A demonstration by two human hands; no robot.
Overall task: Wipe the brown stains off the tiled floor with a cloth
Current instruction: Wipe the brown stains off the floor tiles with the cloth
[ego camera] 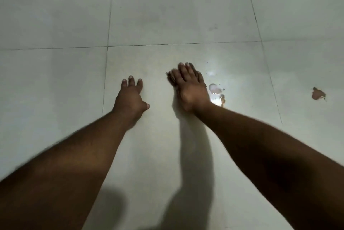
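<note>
My right hand [189, 86] lies flat with straight fingers on the pale tiled floor [167, 15], pressing down on a small brown cloth [169, 77] of which only a frayed edge shows at the fingers' left side. Just right of that hand sits a wet brown stain [216, 89] with droplets and a bright glare. A second brown stain [318, 94] lies far to the right on the neighbouring tile. My left hand [131, 97] rests on the floor on spread fingertips, holding nothing.
Dark grout lines [108, 47] divide the large tiles. A faint grey smudge [212, 28] marks the tile farther ahead. My arms cast shadows on the floor near me.
</note>
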